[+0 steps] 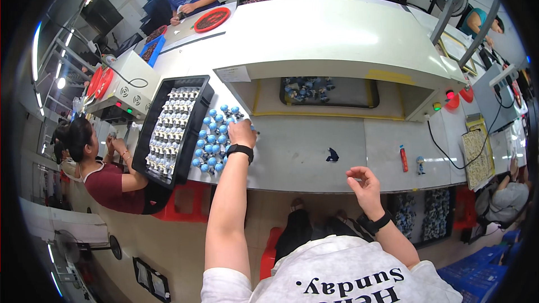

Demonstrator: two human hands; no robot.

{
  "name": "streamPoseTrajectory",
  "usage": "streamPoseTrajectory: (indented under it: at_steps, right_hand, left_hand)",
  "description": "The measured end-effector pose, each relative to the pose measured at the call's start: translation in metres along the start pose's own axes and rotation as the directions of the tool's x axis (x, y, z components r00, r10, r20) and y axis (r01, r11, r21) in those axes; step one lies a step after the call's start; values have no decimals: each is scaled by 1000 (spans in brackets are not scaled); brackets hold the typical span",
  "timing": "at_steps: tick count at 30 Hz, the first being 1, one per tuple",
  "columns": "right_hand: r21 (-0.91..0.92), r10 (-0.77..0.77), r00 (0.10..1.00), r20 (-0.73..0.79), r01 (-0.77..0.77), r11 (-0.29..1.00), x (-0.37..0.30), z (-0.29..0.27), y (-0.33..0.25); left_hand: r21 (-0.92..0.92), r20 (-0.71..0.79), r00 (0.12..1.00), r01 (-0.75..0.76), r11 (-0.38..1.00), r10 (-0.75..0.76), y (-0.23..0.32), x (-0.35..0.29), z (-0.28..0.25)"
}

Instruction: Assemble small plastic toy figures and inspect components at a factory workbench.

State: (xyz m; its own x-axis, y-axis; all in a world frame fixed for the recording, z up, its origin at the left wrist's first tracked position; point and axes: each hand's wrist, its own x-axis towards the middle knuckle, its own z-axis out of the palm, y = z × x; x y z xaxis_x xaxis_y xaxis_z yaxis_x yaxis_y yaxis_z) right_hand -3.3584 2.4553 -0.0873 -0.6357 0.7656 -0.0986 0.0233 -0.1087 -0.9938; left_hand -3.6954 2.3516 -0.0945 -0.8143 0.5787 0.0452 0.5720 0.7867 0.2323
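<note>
My left hand point(242, 133) is closed at the right edge of a cluster of small blue-headed figurines point(212, 139) on the table. A bit of something small shows past its fingertips, too hidden to name. Near the table's front edge, my right hand point(366, 188) hovers with its fingers loosely bent and the thumb apart, nothing visible in it. A small dark blue piece point(332, 155) lies on the table ahead of that hand. Farther right are a red tube-shaped thing point(403, 158) and a single blue figurine point(420, 165).
Left of the cluster, a black tray point(178, 129) holds rows of white-and-grey figures. A white tunnel-shaped machine point(337, 33) spans the table ahead, a dark tray point(368, 94) of figurines inside its opening. A cable point(449, 160) crosses the right side. Co-workers sit at left, far left and right.
</note>
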Motion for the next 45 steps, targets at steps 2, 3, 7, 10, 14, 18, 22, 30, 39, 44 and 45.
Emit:
streamPoseTrajectory:
  at_steps: [2,3,7,10,14,18,22,30,39,44,45]
  right_hand:
    - [9,16,1000,-26,-15,1000,0,-6,3]
    - [21,22,999,-42,-21,1000,0,-8,4]
    - [43,24,996,-89,-21,999,5,-15,6]
    - [26,4,997,-81,-2,1000,13,-15,8]
    - [-54,-27,999,-45,25,998,39,-9,1]
    - [-222,-113,994,-12,107,969,90,-4,-11]
    - [-423,-149,988,-24,125,897,151,8,-9]
    - [-363,-153,988,0,143,921,141,61,25]
    - [-145,-134,779,-612,57,988,-34,-56,42]
    - [-8,24,266,-964,-117,993,-169,-133,100]
    - [22,45,180,-983,-131,991,-194,-145,117]
  left_hand:
    - [44,32,999,12,999,-14,-4,5,5]
    - [42,34,999,-1,999,-1,-7,6,9]
    - [113,58,998,-35,993,29,-5,8,18]
    - [93,8,997,-79,993,78,-8,8,21]
    - [54,-18,998,-59,997,60,-12,4,16]
    - [-52,-154,984,-102,993,93,-6,-11,2]
    - [-202,-311,931,-260,944,190,14,-41,-18]
    - [-654,-47,956,-249,715,289,52,-85,-19]
    - [-890,368,448,-85,448,815,180,-171,48]
    - [-895,404,-59,-233,381,913,227,-243,88]
    - [-879,437,-137,-277,389,889,237,-254,92]
